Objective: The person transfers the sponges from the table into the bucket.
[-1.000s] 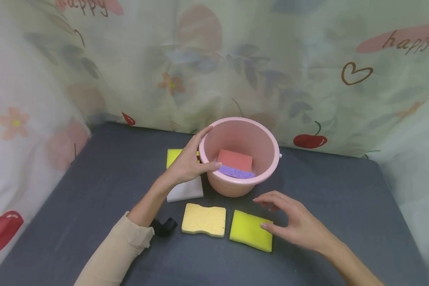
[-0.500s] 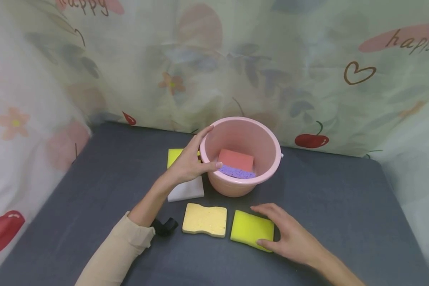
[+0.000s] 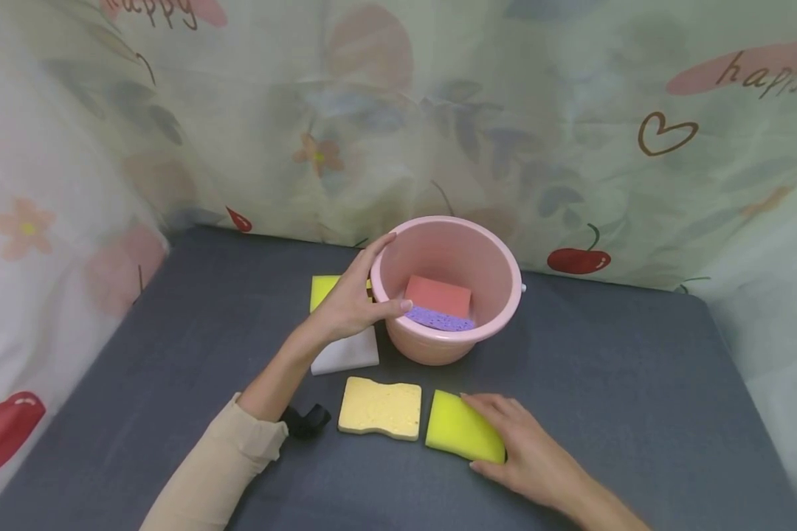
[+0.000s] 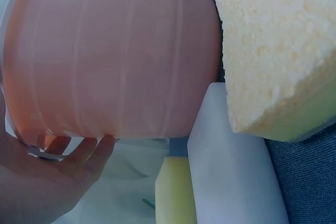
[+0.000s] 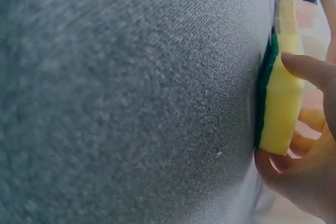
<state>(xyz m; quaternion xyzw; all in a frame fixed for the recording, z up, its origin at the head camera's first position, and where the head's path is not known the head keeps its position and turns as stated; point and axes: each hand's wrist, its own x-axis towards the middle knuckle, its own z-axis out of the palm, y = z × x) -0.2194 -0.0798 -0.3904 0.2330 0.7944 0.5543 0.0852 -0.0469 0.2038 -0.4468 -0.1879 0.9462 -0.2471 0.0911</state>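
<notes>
Fingers of our right hand (image 3: 531, 457) curl round the near right edge of the yellow-green sponge (image 3: 461, 434), thumb under one side and fingertips over the other, so this grip pinches it on the dark grey worktop (image 3: 637, 398); the right wrist view shows its green scouring face turned toward the cloth. Just left of that grip lies a pale yellow wavy sponge (image 3: 380, 407), with a small black clip (image 3: 305, 420) beyond it by our sleeve. Farther off, our left hand (image 3: 352, 302) grips the rim of the pink bucket (image 3: 498, 258), thumb inside. A white sponge (image 3: 345, 354) and another yellow sponge (image 3: 320, 287) lie under that grip; red (image 3: 438, 295) and purple (image 3: 438, 319) sponges sit inside the bucket.
</notes>
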